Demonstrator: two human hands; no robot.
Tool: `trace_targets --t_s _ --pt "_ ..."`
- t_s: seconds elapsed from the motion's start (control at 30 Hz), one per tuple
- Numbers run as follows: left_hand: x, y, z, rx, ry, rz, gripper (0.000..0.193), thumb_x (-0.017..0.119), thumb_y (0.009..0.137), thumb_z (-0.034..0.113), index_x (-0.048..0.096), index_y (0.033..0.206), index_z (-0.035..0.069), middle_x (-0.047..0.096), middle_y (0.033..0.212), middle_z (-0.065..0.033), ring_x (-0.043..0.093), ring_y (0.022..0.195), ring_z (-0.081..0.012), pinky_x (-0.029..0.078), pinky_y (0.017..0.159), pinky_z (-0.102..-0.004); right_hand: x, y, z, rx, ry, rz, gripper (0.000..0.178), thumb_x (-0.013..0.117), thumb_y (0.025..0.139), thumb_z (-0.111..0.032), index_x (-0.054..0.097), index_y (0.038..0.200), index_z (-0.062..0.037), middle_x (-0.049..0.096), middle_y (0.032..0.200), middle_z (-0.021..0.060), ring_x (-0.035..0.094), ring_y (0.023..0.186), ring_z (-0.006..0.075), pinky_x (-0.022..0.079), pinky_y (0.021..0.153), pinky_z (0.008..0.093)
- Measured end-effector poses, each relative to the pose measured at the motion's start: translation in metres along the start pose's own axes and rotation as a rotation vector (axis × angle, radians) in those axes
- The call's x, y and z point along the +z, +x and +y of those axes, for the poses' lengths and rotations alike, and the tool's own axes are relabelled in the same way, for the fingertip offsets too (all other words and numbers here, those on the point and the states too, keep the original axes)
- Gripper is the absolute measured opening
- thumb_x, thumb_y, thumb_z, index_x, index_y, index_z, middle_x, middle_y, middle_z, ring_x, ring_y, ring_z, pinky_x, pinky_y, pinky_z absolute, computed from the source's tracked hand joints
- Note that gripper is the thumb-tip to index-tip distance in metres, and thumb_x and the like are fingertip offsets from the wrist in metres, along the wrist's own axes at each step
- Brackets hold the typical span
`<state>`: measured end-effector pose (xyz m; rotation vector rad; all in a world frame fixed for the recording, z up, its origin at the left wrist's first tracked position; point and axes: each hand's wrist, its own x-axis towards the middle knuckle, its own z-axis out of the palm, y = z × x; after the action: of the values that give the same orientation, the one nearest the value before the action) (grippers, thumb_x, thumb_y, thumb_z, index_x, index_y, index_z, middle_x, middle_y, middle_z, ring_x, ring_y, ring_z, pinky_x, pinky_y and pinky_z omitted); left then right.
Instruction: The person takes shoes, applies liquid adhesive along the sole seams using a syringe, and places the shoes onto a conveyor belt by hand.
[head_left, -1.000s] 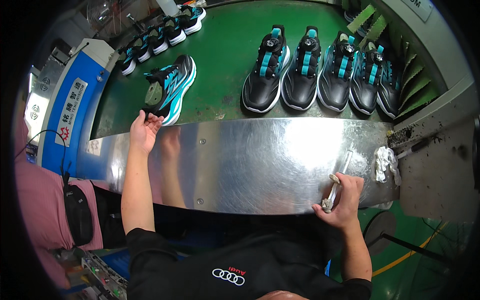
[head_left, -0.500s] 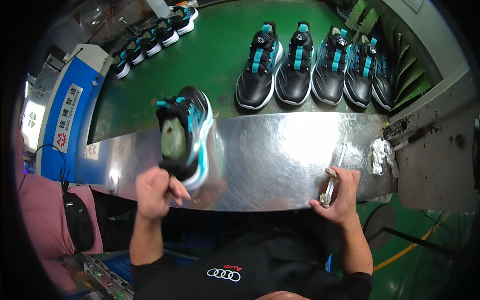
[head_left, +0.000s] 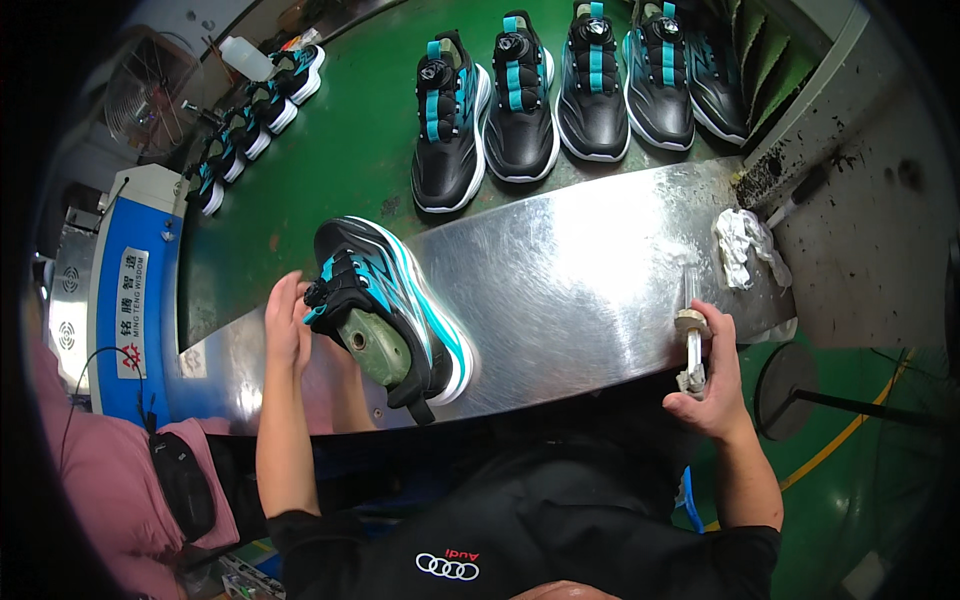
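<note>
A black and teal sneaker [head_left: 388,272] with a white sole lies tilted on its side, its toe pointing away from me and a green shoe last [head_left: 375,348] filling its opening. Beside the sneaker's dial and tongue, my left hand [head_left: 288,325] has its fingers extended upward, partly hidden by the shoe's edge, and grips nothing I can see. Over the right part of the metal strip, my right hand [head_left: 717,375] is closed around a slim syringe-like tool [head_left: 692,350] with a clear tip and a round collar.
Several matching sneakers [head_left: 512,110] stand in a row on the green table [head_left: 350,130]; smaller-looking ones line its far left. Crumpled white paper [head_left: 742,245] lies right on the metal strip [head_left: 540,300]. A person in pink [head_left: 110,480] is at left, near a blue machine [head_left: 125,270].
My left hand has moved from the sneaker's heel to its left side near the dial. The shoe has turned, showing more of its side and sole. My right hand still holds the tool.
</note>
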<state>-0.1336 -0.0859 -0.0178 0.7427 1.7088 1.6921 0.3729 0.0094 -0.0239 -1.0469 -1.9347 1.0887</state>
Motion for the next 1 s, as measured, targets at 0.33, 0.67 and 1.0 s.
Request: trace_targets --t_s 0.33,0.67,1.0 --pt "0.026 0.059 0.003 -0.343 0.286 -0.212 0.038 0.059 0.086 0.04 0.059 0.094 0.003 0.063 0.085 -0.0056 0.06 0.073 -0.0126 0.049 0.069 -0.0244 -0.016 -0.008 -0.024 0.017 -0.046 -0.101 0.098 0.074 0.062 -0.055 0.037 0.13 0.0048 0.048 0.118 0.0216 0.051 0.108 0.0328 0.038 0.093 0.0376" --pt "0.145 -0.011 0.07 0.079 -0.447 -0.423 0.049 0.061 0.078 0.023 0.046 0.116 -0.004 0.06 0.103 -0.0134 0.061 0.092 -0.0206 0.05 0.083 -0.0328 -0.008 0.012 -0.058 0.091 0.553 -0.178 0.111 0.08 0.053 -0.056 0.027 0.131 0.0025 0.044 0.115 0.0094 0.045 0.105 0.0179 0.033 0.092 0.03" --pt "0.121 -0.045 0.062 -0.051 -0.694 -0.559 0.075 0.072 0.063 0.022 0.041 0.127 0.0 0.056 0.115 -0.0144 0.056 0.106 -0.0249 0.046 0.092 -0.0364 0.034 0.07 -0.133 -0.143 1.134 -0.443 0.108 0.068 0.052 -0.076 0.038 0.122 0.0003 0.053 0.097 0.015 0.052 0.09 0.0276 0.042 0.08 0.0352"
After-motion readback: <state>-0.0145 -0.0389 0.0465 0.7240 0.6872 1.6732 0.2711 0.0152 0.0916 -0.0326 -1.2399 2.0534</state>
